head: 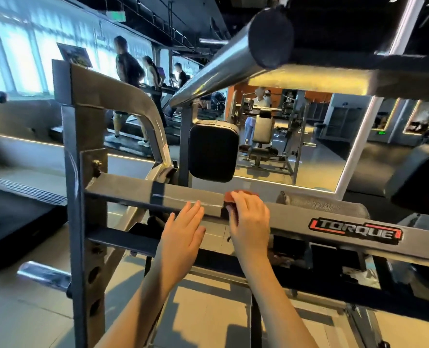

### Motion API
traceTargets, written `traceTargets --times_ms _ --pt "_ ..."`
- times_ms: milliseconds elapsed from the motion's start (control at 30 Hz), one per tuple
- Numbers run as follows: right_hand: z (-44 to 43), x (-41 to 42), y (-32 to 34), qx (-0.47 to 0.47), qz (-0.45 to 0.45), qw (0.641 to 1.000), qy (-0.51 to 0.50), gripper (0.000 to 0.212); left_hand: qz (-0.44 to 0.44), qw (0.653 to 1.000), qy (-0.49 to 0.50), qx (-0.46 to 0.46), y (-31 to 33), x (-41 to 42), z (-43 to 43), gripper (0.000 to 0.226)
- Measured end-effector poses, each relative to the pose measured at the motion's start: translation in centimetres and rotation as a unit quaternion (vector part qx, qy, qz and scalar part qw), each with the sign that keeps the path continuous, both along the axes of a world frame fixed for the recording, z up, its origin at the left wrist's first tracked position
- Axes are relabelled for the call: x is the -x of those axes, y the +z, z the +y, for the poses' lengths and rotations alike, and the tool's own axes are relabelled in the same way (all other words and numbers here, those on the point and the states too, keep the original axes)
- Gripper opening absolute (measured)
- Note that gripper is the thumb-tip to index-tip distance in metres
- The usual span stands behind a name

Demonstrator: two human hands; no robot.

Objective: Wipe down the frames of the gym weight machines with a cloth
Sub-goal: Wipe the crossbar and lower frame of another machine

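Note:
A grey steel weight machine frame fills the view; its horizontal bar (pixel 133 194) runs from the left upright to the right, where it carries a "TORQUE" label (pixel 355 231). My right hand (pixel 250 218) presses a reddish-brown cloth (pixel 229 197) onto the top of this bar, fingers curled over it; most of the cloth is hidden under the hand. My left hand (pixel 183 229) hovers just left of it, fingers straight and together, fingertips at the bar's front face and holding nothing.
A perforated upright post (pixel 82 197) stands at the left. A chrome bar (pixel 216 71) slants overhead, and a black pad (pixel 212 151) sits behind the horizontal bar. A padded roller (pixel 321 203) lies to the right. People walk on treadmills (pixel 143 144) in the background.

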State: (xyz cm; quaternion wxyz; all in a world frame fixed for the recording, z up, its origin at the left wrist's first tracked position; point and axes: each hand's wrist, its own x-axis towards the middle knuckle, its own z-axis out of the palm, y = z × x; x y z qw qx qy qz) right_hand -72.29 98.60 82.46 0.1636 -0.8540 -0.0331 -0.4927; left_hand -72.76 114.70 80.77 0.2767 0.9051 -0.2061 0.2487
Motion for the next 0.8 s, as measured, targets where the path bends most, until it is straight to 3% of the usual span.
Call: traceTargets --times_ms 167,300,467,633,767,800 --pt "-1.1 0.8 -0.7 0.037 -0.032 0.999 0.018 0.029 0.002 1.0 0.013 0.01 0.5 0.2 -0.3 0.077" --pt "0.5 -2.1 2.4 -0.031 0.012 0.999 0.016 0.027 0.001 1.0 0.007 0.004 0.5 0.2 -0.2 0.077" --pt "0.2 1.9 -2.3 0.017 -0.019 1.0 0.016 0.038 -0.004 1.0 -0.009 -0.03 -0.3 -1.1 0.3 0.068" --pt "3.2 -2.3 1.8 -0.037 0.004 0.999 -0.019 0.033 0.004 0.998 -0.069 0.014 -0.2 -1.2 1.4 0.067" --pt "4.6 0.7 -2.4 -0.041 -0.014 0.999 -0.024 0.038 -0.007 0.99 -0.077 -0.121 0.3 -1.8 3.8 0.049" --pt "4.8 1.1 -2.7 -0.036 -0.021 0.999 -0.029 0.036 -0.013 0.991 -0.07 -0.113 0.4 -2.5 4.4 0.051"
